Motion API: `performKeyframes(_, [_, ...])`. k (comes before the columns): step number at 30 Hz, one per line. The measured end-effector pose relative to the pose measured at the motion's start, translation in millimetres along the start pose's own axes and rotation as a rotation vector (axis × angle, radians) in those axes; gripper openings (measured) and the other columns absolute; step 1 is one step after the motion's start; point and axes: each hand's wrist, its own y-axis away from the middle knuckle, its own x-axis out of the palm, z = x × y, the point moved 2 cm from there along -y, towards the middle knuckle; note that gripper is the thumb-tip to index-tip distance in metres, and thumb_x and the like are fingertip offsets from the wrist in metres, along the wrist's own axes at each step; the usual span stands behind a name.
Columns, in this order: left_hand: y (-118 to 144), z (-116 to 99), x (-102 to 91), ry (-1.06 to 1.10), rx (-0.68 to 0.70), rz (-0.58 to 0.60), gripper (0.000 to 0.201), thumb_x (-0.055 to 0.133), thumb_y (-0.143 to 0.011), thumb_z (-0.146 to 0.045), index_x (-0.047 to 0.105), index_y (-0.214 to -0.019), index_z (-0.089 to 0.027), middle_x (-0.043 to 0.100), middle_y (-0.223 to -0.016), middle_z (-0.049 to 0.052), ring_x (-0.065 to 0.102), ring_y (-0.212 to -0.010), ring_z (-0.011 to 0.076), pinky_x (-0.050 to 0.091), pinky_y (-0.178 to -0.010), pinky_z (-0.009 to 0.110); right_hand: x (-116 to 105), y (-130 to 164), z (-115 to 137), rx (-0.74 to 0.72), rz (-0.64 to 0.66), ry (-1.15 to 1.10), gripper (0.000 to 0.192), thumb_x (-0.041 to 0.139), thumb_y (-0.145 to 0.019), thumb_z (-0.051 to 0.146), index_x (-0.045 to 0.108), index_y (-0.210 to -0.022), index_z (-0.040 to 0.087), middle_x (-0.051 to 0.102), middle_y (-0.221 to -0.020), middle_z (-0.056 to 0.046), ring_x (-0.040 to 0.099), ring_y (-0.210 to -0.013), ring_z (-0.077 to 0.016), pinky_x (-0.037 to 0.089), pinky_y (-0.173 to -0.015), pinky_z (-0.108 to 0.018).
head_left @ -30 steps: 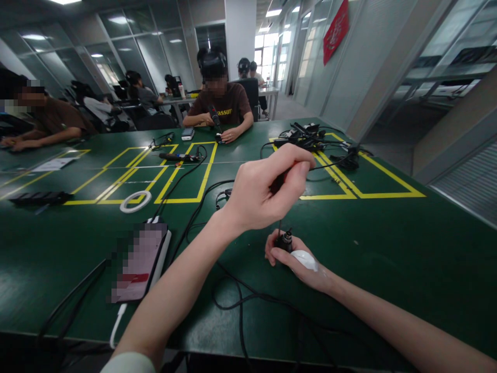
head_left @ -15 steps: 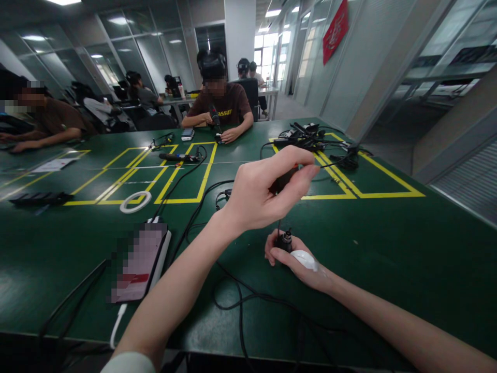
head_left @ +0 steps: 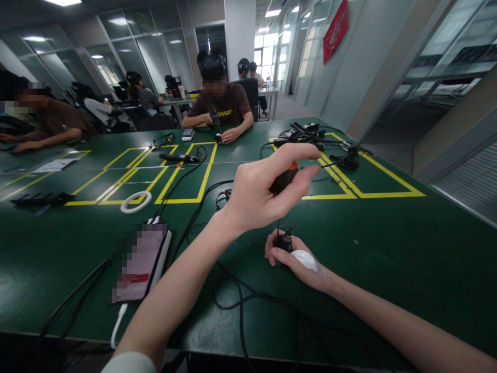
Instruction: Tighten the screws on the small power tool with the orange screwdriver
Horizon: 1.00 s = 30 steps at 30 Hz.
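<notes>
My left hand is raised over the table with its fingers curled round a dark object with an orange-red end. The thumb and index fingertips stand apart. A thin dark line, shaft or cable, runs down from under this hand toward my right hand; I cannot tell which. Below it, my right hand is closed round a black plug, whose metal tip points up, like a car charger plug. The two hands do not touch. Something white is stuck at the base of my right thumb.
Black cables trail over the green table. A phone with a white cord and a tape roll lie left. Cables are heaped far right. Across the table a person works with a dark tool.
My left thumb and index fingertip have moved apart, and more of the orange-red end shows. My right hand and the plug stay in place.
</notes>
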Motion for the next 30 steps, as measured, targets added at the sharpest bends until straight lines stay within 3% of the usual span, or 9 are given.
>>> performKeyframes(5, [0.2,0.1,0.3,-0.012,0.012,0.025,0.022,0.054,-0.104,-0.033,0.066,-0.095,-0.018,0.071,-0.077,-0.001,0.058,-0.056,0.0069,0.049,-0.060,0.021,-0.6,-0.5,-1.2,-0.011,0.000,0.016,0.042,0.069,-0.090,0.062,0.060,-0.085,0.020,0.060,-0.073,-0.001,0.056,-0.071,-0.0189,0.047,-0.071,-0.034])
performKeyframes(10, [1.4,0.6,-0.8,0.056,-0.012,0.076,0.033,0.039,-0.109,-0.036,0.065,-0.102,-0.017,0.069,-0.073,-0.001,0.059,-0.057,0.0084,0.050,-0.061,0.022,-0.4,-0.8,-3.2,-0.008,0.000,-0.008,0.044,0.069,-0.089,0.064,0.060,-0.087,0.020,0.060,-0.073,-0.001,0.056,-0.069,-0.0183,0.048,-0.069,-0.034])
performKeyframes(23, [1.2,2.1,0.4,0.081,-0.031,0.038,0.025,0.042,-0.105,-0.025,0.065,-0.101,-0.016,0.065,-0.066,-0.003,0.057,-0.054,0.0076,0.048,-0.061,0.021,-1.2,-0.6,-4.5,-0.046,0.020,-0.004,0.043,0.068,-0.090,0.062,0.061,-0.087,0.020,0.061,-0.074,-0.002,0.056,-0.070,-0.0181,0.047,-0.070,-0.033])
performKeyframes(30, [2.4,2.2,-0.7,0.053,-0.013,0.042,0.026,0.041,-0.107,-0.026,0.065,-0.103,-0.016,0.063,-0.065,-0.004,0.058,-0.054,0.0079,0.046,-0.059,0.021,-6.3,1.8,5.4,-0.116,0.037,-0.068,0.050,0.068,-0.087,0.066,0.065,-0.104,0.019,0.069,-0.093,-0.008,0.063,-0.087,-0.0250,0.050,-0.082,-0.038])
